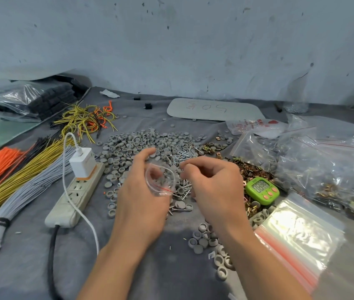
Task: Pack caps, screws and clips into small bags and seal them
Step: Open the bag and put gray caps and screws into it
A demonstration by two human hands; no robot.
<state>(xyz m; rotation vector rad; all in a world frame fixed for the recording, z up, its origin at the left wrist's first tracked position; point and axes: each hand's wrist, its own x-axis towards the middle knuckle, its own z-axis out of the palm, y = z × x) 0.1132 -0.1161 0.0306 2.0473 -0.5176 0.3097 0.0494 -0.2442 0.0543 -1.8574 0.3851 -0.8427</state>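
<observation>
Head view, centre of the frame: the left hand (137, 191) grips a small bag (161, 180) by its side, its mouth held open toward the right. Grey caps seem to lie inside already; I see no screws or clips in it. The right hand (212, 182) hovers just beside the mouth, fingers curled and thumb pinched to forefinger, but whether it holds anything I cannot tell. My judgement: this 1 bag is partly filled and unsealed. Much remains: loose caps (141, 144), screws (184, 153) and clips (251, 169) lie heaped above the hands, and a stack of empty bags (297, 232) waits at lower right.
</observation>
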